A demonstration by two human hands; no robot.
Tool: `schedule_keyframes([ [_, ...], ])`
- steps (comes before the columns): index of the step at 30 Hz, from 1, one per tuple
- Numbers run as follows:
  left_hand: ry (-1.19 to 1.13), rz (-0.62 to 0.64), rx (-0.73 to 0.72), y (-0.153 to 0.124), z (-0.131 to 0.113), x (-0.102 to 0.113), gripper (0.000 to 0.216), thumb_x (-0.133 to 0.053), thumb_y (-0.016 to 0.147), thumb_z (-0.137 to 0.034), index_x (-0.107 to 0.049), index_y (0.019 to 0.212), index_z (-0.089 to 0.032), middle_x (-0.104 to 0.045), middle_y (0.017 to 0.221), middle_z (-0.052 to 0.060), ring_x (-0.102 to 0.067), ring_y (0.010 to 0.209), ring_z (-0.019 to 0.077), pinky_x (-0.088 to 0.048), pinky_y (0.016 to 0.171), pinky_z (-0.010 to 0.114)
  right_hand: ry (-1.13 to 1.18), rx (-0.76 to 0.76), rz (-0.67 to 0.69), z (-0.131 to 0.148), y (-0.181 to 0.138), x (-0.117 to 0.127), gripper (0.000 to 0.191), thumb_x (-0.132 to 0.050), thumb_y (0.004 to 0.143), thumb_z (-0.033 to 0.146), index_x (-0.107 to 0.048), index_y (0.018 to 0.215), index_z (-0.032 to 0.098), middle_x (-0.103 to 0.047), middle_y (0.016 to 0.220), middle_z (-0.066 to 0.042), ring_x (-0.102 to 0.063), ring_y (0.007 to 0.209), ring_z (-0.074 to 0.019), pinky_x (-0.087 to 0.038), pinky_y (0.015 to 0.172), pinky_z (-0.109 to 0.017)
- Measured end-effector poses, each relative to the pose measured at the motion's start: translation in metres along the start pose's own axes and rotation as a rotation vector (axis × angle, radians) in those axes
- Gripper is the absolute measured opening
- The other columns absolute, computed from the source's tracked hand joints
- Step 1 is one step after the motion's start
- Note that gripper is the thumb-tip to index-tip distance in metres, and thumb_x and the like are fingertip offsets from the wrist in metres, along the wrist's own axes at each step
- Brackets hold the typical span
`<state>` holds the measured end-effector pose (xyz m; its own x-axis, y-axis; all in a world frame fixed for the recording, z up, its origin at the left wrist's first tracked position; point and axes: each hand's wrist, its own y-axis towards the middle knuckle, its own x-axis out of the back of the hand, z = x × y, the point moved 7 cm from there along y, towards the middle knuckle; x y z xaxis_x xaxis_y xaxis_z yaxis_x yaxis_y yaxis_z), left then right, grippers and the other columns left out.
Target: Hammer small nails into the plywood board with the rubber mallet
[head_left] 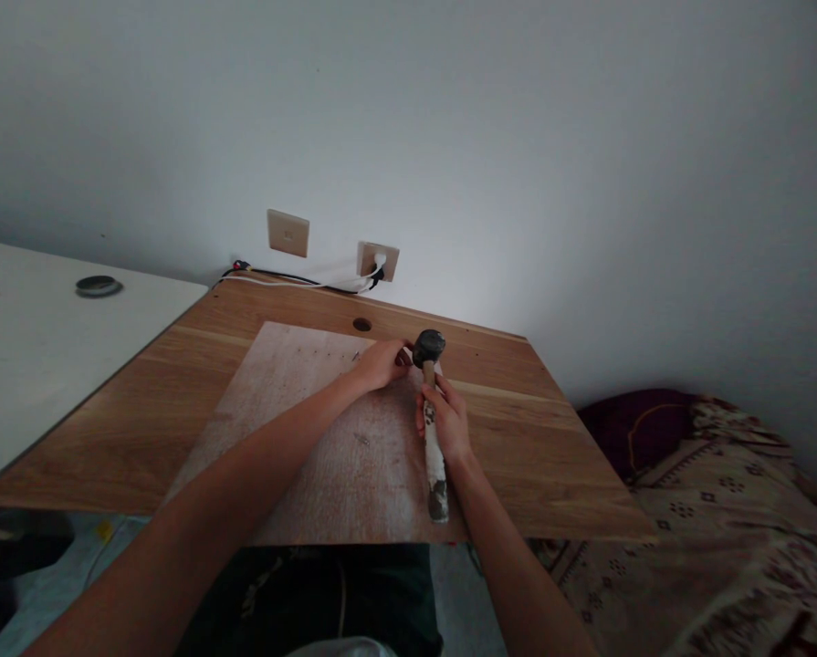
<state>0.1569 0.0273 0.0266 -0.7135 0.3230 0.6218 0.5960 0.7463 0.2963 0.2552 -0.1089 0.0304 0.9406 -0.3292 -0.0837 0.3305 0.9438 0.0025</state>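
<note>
Pale, pinkish wood is forming a flat board [326, 488] that is lying on the brown wooden bench [518, 429], reaching from near the bench's far edge to its near edge. Above the right part of the board, the right hand [449, 420] is holding a hammer [434, 447], its grip closing around the upper handle just below the dark head. That head is pointing toward the bench's far edge, while the white, grey-smeared butt of the handle is pointing toward the board's near right corner. The left hand [384, 363] is resting by the board's far right corner, just beside the hammer head. Its fingers are bending inward, but whatever they may be pinching is staying hidden, so I am not able to tell the state of that grip. Along the board's far edge, left of the left hand, a small nail [356, 356] is sticking up, and tiny dark marks are running in a row toward the far left corner. Beyond the board, a round hole [362, 324] is showing near the bench's far edge. Cables [291, 277] are trailing along that edge from the far left corner to a wall socket [379, 261]. Past the bench's left edge, a white bench [45, 338] is carrying a round, dark-topped object [98, 286]; past the right edge, a patterned blanket [716, 511] is lying rumpled
</note>
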Motion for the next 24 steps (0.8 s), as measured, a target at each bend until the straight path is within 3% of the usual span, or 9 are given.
schedule_keyframes([
  [8,0.028,-0.004,0.031,-0.0023,-0.0065,0.0049,0.035,-0.073,0.082,-0.007,-0.073,0.115,-0.016,-0.083,0.099,0.006,-0.078,0.092,0.0214,-0.057,0.082,0.027,-0.003,-0.004,0.016,-0.0001,-0.0016,-0.0023,0.046,-0.076,0.073,0.053,-0.066,0.104,0.02,-0.06,0.059,0.008,-0.047,0.034,-0.0107,-0.034,0.03,-0.024],
  [24,-0.012,0.017,0.056,-0.0033,-0.0092,0.0065,0.036,-0.073,0.081,-0.003,-0.073,0.115,-0.016,-0.083,0.098,0.006,-0.078,0.092,0.0209,-0.057,0.083,0.027,-0.011,-0.008,0.02,0.0013,-0.0016,-0.0033,0.044,-0.075,0.072,0.05,-0.065,0.102,0.019,-0.059,0.058,0.007,-0.047,0.033,-0.0104,-0.035,0.029,-0.024],
])
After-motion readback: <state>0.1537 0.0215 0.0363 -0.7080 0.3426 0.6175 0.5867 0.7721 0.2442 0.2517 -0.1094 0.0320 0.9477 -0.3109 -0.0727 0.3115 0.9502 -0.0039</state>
